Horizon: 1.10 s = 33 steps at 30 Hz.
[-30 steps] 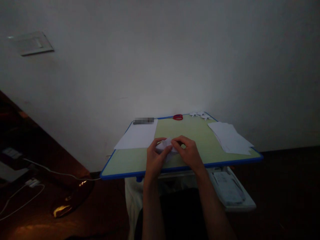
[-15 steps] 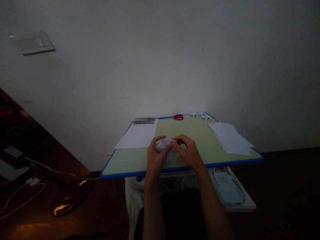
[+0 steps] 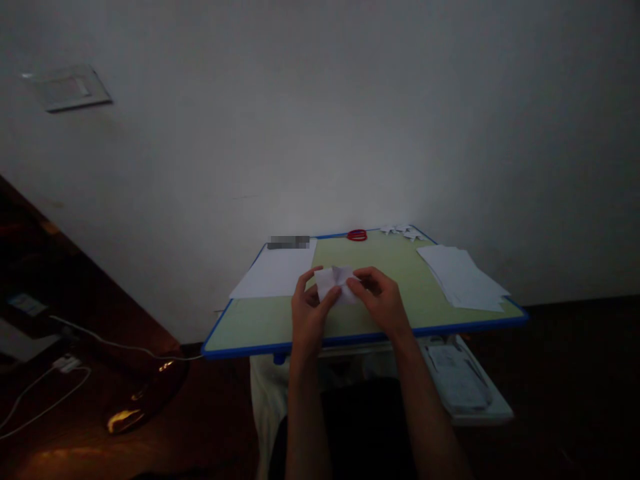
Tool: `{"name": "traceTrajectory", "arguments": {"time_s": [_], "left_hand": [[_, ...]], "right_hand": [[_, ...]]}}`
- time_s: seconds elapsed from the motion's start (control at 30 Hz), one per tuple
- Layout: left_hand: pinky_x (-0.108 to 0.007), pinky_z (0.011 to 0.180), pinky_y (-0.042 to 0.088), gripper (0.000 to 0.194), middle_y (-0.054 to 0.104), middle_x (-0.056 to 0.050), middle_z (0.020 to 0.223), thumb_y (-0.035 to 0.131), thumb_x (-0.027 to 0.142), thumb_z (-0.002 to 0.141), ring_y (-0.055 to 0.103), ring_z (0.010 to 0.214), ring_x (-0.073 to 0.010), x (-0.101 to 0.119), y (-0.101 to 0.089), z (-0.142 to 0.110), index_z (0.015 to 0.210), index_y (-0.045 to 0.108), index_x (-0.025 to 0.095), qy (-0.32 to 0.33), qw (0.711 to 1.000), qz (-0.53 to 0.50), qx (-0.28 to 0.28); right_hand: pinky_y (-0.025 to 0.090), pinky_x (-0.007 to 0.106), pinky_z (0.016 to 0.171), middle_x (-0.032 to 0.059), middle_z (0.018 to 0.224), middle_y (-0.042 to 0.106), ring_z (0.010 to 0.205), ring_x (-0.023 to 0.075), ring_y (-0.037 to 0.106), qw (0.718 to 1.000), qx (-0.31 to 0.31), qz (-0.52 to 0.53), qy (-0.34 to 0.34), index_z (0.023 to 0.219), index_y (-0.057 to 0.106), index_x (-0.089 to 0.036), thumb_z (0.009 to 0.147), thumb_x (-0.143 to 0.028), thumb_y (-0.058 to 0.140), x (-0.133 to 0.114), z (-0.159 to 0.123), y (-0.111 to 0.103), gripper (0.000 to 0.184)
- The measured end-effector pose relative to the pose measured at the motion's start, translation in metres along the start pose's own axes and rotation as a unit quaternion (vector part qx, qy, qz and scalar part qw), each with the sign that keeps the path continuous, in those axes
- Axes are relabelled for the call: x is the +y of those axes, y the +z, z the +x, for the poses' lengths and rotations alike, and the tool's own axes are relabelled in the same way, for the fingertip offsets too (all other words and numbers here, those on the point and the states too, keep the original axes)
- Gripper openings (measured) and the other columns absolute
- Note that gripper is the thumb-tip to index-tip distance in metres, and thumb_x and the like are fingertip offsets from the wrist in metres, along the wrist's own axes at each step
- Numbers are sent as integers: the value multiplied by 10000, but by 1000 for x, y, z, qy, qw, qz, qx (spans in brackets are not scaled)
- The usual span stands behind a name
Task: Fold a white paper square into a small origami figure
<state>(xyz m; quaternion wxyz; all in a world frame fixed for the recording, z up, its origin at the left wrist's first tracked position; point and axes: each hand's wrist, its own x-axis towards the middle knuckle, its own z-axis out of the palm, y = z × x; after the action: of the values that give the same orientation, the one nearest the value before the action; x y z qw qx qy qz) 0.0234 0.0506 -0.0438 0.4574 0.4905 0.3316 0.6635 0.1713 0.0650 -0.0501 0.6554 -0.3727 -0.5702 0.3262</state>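
Note:
Both hands hold a small folded piece of white paper (image 3: pixel 337 283) above the middle of a green table (image 3: pixel 420 293) with a blue edge. My left hand (image 3: pixel 310 313) pinches its left side between thumb and fingers. On the paper's right side my right hand (image 3: pixel 381 300) grips with curled fingers. The paper is lifted a little off the tabletop and faces me.
A white sheet (image 3: pixel 277 271) lies at the table's back left, a stack of white sheets (image 3: pixel 463 277) at the right. Red scissor handles (image 3: pixel 357 235) and small folded paper shapes (image 3: pixel 403 231) sit at the far edge by the wall. Cables (image 3: pixel 60 373) run across the dark floor on the left.
The hands have raised and turned the folded paper, so more of its flat face shows now. Both hands shifted slightly away from me.

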Motion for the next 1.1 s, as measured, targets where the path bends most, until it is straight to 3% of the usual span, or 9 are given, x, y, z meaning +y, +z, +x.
{"name": "traceTrajectory", "arguments": {"time_s": [0.2,0.57,0.83,1.1], "left_hand": [[-274,678,565,564,808,-86,938,890,328,702,749,739,-200,0,0,0,1169,616,171,-3,999,12,30],[-265,673,563,534,804,-71,923,887,318,680,750,754,-203,-2,-2,1,1139,656,171,15,998,48,42],[-258,663,563,500,798,-57,895,882,335,706,742,738,-196,0,-3,0,1122,658,171,12,996,83,21],[-242,601,554,600,789,-46,850,894,346,682,723,654,-179,-3,-3,-1,1165,573,194,22,995,87,39]], "right_hand": [[536,294,690,10,773,697,735,185,662,1000,-24,13,-4,847,670,-212,799,-396,771,2,0,-1,216],[465,266,632,-29,688,576,652,146,562,996,-84,-13,-1,733,584,-212,803,-341,697,1,0,-2,185],[455,267,629,-31,665,553,639,145,545,996,-74,-38,-15,712,561,-213,801,-338,681,-1,0,-1,195],[409,264,587,-35,591,547,588,139,518,993,-59,-96,-30,626,562,-208,775,-314,666,-2,-1,1,210]]}}
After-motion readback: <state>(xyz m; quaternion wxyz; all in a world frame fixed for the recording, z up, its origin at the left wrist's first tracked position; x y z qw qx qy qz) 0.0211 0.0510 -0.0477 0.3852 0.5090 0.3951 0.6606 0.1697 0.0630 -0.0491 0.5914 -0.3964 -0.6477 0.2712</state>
